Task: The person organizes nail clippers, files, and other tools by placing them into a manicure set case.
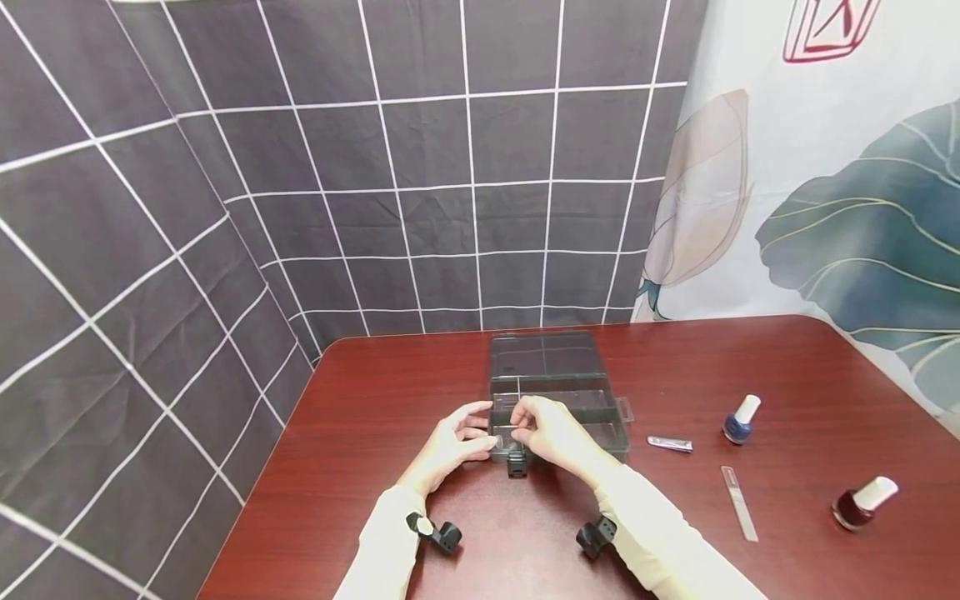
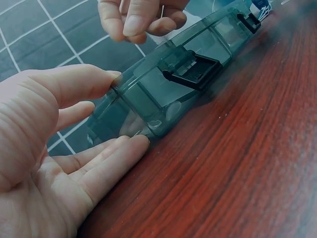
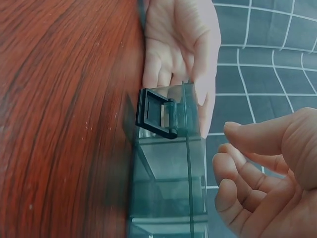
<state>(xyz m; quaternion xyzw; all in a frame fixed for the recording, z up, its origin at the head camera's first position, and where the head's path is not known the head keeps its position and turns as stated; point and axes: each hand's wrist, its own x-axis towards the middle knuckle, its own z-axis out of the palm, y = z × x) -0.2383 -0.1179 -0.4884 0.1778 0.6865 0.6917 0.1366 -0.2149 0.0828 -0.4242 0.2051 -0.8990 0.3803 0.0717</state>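
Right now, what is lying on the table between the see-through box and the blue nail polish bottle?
In the head view, small silver nail clippers lie on the table between the clear box and the blue polish bottle, touching neither.

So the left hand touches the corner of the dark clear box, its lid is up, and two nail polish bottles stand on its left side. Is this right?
One detail is wrong. The two nail polish bottles, blue and dark red, are on the right of the box, not its left, as the head view shows. The left hand does touch its corner, and the lid is up.
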